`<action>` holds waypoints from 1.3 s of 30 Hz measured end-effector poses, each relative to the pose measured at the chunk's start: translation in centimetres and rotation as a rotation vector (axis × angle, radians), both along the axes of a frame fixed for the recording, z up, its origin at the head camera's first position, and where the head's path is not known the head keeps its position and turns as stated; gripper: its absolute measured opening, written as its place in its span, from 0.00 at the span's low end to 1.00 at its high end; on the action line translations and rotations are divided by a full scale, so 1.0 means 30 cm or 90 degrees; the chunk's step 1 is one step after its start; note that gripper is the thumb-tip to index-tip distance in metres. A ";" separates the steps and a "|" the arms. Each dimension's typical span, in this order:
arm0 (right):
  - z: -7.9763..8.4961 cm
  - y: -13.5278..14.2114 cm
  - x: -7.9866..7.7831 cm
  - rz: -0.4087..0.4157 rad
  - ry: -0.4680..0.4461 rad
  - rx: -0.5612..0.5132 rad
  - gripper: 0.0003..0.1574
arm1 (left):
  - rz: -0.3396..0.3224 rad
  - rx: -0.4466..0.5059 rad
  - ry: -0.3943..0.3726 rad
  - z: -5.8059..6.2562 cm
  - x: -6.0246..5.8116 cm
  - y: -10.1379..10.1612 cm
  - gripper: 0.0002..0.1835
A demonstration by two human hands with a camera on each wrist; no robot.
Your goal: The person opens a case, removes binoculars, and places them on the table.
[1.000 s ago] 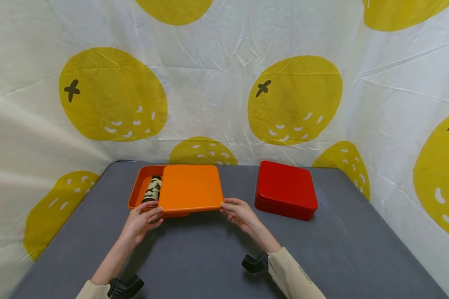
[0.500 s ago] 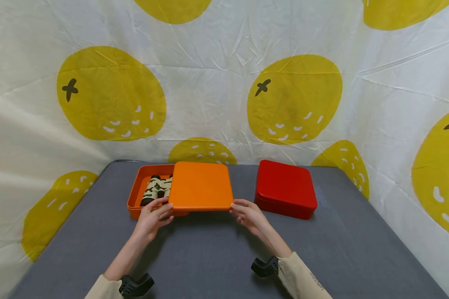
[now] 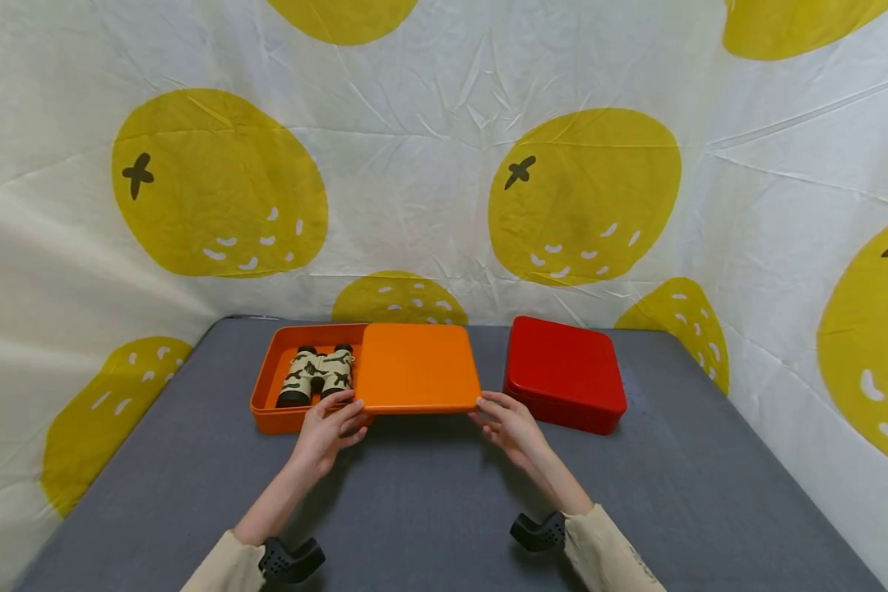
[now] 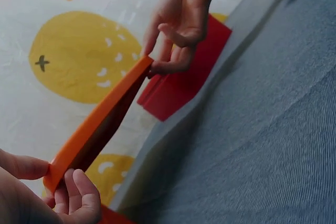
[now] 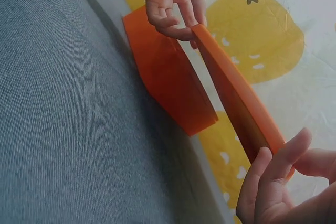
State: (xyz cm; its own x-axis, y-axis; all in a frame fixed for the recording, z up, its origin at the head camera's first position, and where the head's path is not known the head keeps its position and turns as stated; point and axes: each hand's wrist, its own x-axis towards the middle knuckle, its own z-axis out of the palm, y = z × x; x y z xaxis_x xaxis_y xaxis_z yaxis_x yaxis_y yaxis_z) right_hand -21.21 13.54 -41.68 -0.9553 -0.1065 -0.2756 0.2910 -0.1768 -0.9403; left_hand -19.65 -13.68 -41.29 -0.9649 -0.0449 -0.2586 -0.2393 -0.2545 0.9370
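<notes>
Both hands hold an orange lid [image 3: 418, 368] level in the air, partly over an orange box [image 3: 272, 420]. My left hand [image 3: 326, 432] pinches the lid's front left corner between thumb and fingers. At the front right corner my right hand [image 3: 514, 427] pinches it the same way. Camouflage-patterned binoculars [image 3: 316, 374] lie inside the box, in full view on its left side. The lid hides the box's right part. In the right wrist view, the lid [image 5: 236, 93] stands apart from the box [image 5: 168, 82], with its hollow underside showing.
A closed red box [image 3: 566, 374] stands on the grey table [image 3: 414, 510], just right of the lid. Behind the table hangs a white cloth [image 3: 407, 164] printed with yellow fruit.
Both hands have carried the lid to the right, uncovering more of the orange box and bringing the whole binoculars into sight. The boxes have stayed in place.
</notes>
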 end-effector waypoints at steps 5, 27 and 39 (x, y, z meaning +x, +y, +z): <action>-0.004 0.019 0.004 -0.014 0.002 -0.007 0.24 | -0.008 0.016 0.004 -0.003 -0.006 0.031 0.23; -0.028 0.103 0.027 -0.052 -0.034 -0.051 0.24 | -0.040 0.193 -0.026 -0.045 -0.007 0.105 0.15; -0.053 0.112 0.039 -0.052 -0.048 -0.043 0.24 | -0.061 0.182 -0.052 -0.082 0.001 0.110 0.20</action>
State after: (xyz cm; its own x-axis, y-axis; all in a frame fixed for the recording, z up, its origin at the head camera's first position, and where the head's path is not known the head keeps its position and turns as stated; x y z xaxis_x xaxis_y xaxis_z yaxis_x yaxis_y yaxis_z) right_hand -20.03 16.90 -43.27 -0.9385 -0.0500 -0.3418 0.3424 -0.2645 -0.9015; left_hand -19.61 -10.37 -43.74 -0.9369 0.1308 -0.3242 -0.3461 -0.4773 0.8077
